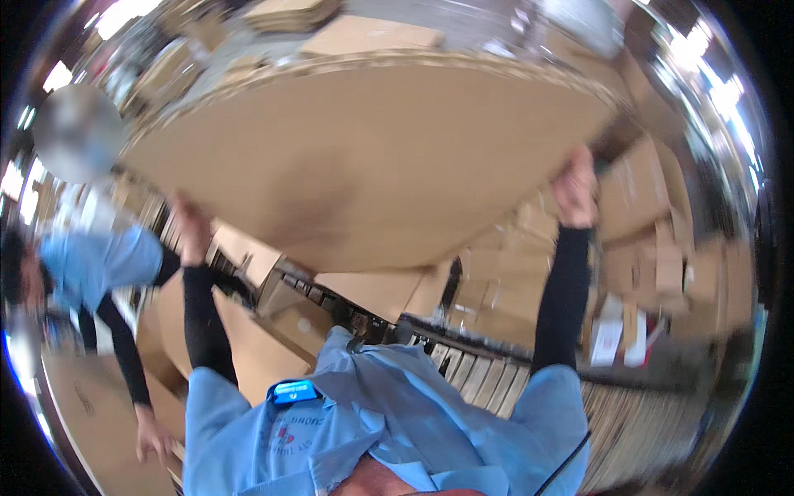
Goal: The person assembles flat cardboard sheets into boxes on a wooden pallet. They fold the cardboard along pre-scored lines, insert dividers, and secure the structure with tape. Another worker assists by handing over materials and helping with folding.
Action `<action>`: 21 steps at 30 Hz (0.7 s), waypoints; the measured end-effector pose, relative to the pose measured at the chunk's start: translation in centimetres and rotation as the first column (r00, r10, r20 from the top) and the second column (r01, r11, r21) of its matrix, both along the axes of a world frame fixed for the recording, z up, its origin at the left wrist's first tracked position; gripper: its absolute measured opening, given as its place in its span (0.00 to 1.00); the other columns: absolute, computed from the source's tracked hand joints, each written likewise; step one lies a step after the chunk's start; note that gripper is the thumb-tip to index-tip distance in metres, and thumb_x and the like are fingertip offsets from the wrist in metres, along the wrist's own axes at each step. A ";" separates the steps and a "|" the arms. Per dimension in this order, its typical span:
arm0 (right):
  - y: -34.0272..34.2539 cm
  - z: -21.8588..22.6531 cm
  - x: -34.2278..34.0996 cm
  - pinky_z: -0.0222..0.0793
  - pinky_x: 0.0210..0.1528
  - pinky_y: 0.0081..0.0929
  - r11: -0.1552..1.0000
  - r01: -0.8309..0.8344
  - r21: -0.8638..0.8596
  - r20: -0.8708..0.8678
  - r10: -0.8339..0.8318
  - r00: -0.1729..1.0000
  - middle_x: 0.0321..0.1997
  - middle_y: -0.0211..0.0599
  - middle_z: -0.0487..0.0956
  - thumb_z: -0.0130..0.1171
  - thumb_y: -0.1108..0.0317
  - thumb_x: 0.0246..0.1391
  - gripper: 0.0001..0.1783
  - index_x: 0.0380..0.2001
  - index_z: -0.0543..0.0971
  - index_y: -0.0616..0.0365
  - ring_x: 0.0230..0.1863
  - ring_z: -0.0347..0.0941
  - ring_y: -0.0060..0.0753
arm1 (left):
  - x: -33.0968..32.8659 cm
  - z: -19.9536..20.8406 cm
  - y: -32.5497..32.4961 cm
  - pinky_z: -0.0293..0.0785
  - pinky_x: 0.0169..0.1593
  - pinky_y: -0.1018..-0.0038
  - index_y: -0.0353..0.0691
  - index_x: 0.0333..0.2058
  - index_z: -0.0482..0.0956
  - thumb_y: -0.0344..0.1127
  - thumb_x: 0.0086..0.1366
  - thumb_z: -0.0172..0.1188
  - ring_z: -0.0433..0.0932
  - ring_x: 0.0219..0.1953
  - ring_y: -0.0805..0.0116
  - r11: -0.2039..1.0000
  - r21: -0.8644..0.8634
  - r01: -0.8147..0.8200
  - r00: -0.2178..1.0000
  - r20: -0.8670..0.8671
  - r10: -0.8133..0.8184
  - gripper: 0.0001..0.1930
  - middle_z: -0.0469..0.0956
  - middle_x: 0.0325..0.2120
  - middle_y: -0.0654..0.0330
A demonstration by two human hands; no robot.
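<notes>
A large brown corrugated cardboard sheet (397, 149) is raised in front of me, spanning most of the upper view, with its fluted edge along the top. My left hand (192, 227) grips its lower left edge, fingers partly hidden behind the board. Up at the right edge, my right hand (575, 188) is closed on the same sheet; some motion blur softens it. Both arms are stretched out in black sleeves. A dark shadow falls across the board's left middle.
A co-worker in a blue shirt (99, 260) bends at the left, one hand near a large cardboard panel (99, 422). Stacked cardboard edges (637, 426) lie at the lower right. Opened boxes (637, 198) stand at the right. Flat cardboard (372, 35) lies beyond the sheet.
</notes>
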State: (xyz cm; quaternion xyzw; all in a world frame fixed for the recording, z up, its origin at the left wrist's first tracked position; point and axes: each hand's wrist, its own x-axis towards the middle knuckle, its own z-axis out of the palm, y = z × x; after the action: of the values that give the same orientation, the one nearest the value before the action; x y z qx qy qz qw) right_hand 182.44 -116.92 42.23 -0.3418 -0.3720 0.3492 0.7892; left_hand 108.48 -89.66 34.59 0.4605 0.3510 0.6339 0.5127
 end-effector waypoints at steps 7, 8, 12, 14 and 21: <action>-1.9 3.6 -2.9 0.55 0.68 0.40 0.991 0.127 -0.043 -0.150 -0.132 0.980 0.67 0.30 0.64 0.42 0.41 0.65 0.34 0.65 0.61 0.49 0.67 0.59 0.35 | 13.6 9.6 -8.4 0.63 0.62 0.64 0.38 0.60 0.63 0.57 0.70 0.47 0.67 0.59 0.64 0.981 0.174 0.083 0.994 0.055 -0.094 0.30 0.69 0.57 0.58; -1.6 3.9 -3.3 0.54 0.68 0.40 0.989 0.146 -0.037 -0.134 -0.149 0.980 0.68 0.30 0.64 0.42 0.40 0.64 0.35 0.66 0.61 0.49 0.67 0.58 0.36 | 13.5 10.0 -9.1 0.65 0.60 0.66 0.37 0.58 0.65 0.58 0.69 0.48 0.70 0.56 0.66 0.979 0.194 0.067 0.994 0.072 -0.082 0.31 0.72 0.54 0.58; -1.6 6.0 -5.3 0.54 0.68 0.40 0.962 0.268 -0.049 -0.092 -0.272 0.958 0.68 0.31 0.63 0.42 0.39 0.64 0.36 0.66 0.60 0.49 0.67 0.59 0.36 | 13.2 10.4 -10.6 0.67 0.58 0.67 0.34 0.57 0.68 0.60 0.67 0.50 0.72 0.55 0.66 0.964 0.250 0.087 0.995 0.028 -0.097 0.34 0.75 0.51 0.57; -1.2 4.9 -4.7 0.54 0.67 0.39 0.960 0.277 -0.028 -0.048 -0.278 0.959 0.66 0.30 0.64 0.43 0.39 0.63 0.35 0.66 0.61 0.48 0.66 0.59 0.33 | 13.8 8.7 -10.1 0.68 0.53 0.71 0.35 0.53 0.71 0.62 0.68 0.47 0.73 0.50 0.68 0.960 0.280 -0.025 0.997 -0.060 0.043 0.33 0.76 0.47 0.58; -1.8 3.5 -2.8 0.53 0.68 0.39 0.970 0.242 -0.026 0.026 -0.242 0.970 0.67 0.30 0.63 0.44 0.37 0.62 0.37 0.66 0.60 0.48 0.66 0.58 0.33 | 15.2 6.6 -9.1 0.63 0.36 0.78 0.35 0.45 0.75 0.64 0.68 0.46 0.66 0.33 0.79 0.923 0.343 -0.174 0.940 -0.222 0.259 0.32 0.71 0.30 0.69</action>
State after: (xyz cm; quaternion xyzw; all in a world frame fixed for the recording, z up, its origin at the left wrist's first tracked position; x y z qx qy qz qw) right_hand 179.68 -118.67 45.71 -0.3999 -0.3315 0.2518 0.8166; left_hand 123.70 -98.72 41.21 0.5750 0.3584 0.6685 0.3067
